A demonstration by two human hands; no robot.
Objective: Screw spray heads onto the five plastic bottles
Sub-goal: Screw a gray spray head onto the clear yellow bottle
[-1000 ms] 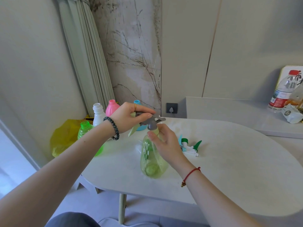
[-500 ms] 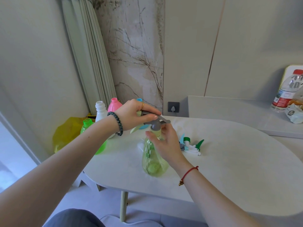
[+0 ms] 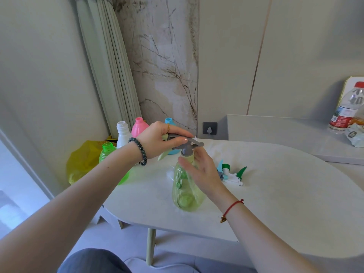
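Yellow-green see-through bottle (image 3: pixel 187 192) upright on bench (image 3: pixel 275 184), pretty close to rounded front-left edge, loads of bare bench off to right. Grey spray head (image 3: pixel 187 143) sits on neck. Left hand (image 3: pixel 159 140) comes over top, gripping spray head. Right hand (image 3: pixel 199 172) curls round bottle neck. Loose spray heads (image 3: pixel 230 173) just right. Open-necked plastic bottles (image 3: pixel 138 128) bunched back-left.

Bright, soft daylight from left; blown-out white patch at lower-left edge. Faint shadow under yellow-green bottle (image 3: pixel 186 194) on table (image 3: pixel 275 194). Centre sharp. Wide-angle bowing: curtain (image 3: pixel 110 66) slants. Right-edge water bottle (image 3: pixel 348 109) smeared.
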